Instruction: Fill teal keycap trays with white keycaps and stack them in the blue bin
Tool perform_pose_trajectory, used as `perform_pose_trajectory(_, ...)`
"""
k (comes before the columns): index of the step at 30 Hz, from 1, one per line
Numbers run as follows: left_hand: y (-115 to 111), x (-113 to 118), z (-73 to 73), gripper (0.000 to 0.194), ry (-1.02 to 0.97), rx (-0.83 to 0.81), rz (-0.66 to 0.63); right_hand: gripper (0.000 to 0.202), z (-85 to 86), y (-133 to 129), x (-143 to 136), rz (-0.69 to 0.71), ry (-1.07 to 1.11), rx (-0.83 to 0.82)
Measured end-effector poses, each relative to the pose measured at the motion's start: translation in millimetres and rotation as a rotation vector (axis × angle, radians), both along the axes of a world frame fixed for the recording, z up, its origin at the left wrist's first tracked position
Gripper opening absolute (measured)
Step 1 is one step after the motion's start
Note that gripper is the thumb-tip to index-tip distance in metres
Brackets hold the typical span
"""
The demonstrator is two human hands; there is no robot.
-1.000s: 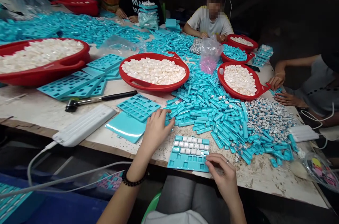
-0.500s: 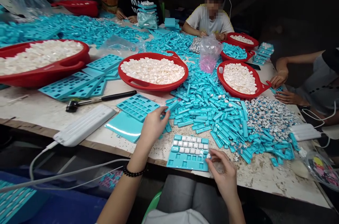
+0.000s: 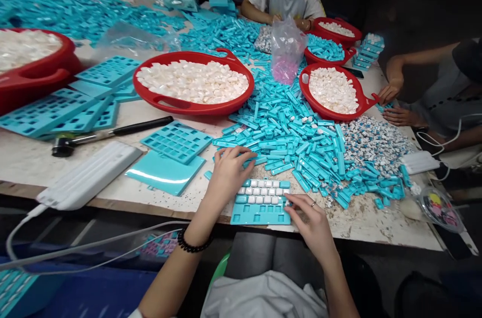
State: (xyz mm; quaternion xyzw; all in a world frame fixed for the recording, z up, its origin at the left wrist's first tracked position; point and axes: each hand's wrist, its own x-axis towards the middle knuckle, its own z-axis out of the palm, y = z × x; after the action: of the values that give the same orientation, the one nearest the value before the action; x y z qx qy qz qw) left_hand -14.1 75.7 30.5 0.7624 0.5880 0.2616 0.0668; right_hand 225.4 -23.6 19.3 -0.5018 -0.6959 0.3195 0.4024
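Observation:
Below the pile of blue pieces lies a small blue keyboard (image 3: 259, 212), near the table's front edge. White and blue keycaps fill its upper rows, while square openings show in the lower part. My right hand (image 3: 312, 220) pinches a small white piece (image 3: 287, 203) between thumb and fingertips at the keyboard's right edge. Over the keyboard's upper left corner, my left hand (image 3: 230, 172) has thumb and index finger drawn together beside the loose blue pieces (image 3: 280, 140). Whatever is between those fingertips is too small or hidden to make out.
Red basins (image 3: 194, 110) hold white keycaps. Left are blue key plates (image 3: 176, 141), a black-handled hammer (image 3: 113, 132) and a white power strip (image 3: 90, 175). Small white-and-blue parts (image 3: 376, 145) heap at right. A co-worker's hands (image 3: 395, 102) rest far right; other people sit opposite.
The view has shifted, so the table appears further up and left. My left hand has come closer to the keyboard's top edge. My right hand stays at its right side, still pinching.

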Motion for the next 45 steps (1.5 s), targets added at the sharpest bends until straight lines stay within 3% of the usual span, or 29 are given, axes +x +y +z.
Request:
perform_pose_trajectory(5,0.8,-4.6,-6.0,0.017,-0.073,0.082,-0.053,0.011,4.7,5.0,5.2,-0.015,-0.005,0.009)
perform_pose_trajectory(14,-3.9,-7.1,-7.1,0.018,-0.188,0.018,-0.137,0.018,-3.2,4.8,2.9,0.056,-0.052,0.060)
perform_pose_trajectory(23,-20.3,-4.8,18.8,0.013,-0.252,0.110,-0.085,0.011,2.3,2.2,3.4,-0.051,-0.154,0.086)
perform_pose_trajectory(30,-47.1,8.0,34.0,0.023,-0.371,-0.028,-0.121,0.014,6.8,3.9,6.2,0.000,-0.210,0.051)
perform_pose_trajectory(40,-53.4,26.6,27.1,0.023,-0.525,-0.132,-0.264,0.016,7.5,4.4,7.1,0.026,-0.231,0.057)
perform_pose_trajectory(45,-57.4,32.6,27.0,0.024,-0.569,-0.277,-0.310,0.017,11.2,4.6,6.6,0.024,-0.244,0.057)
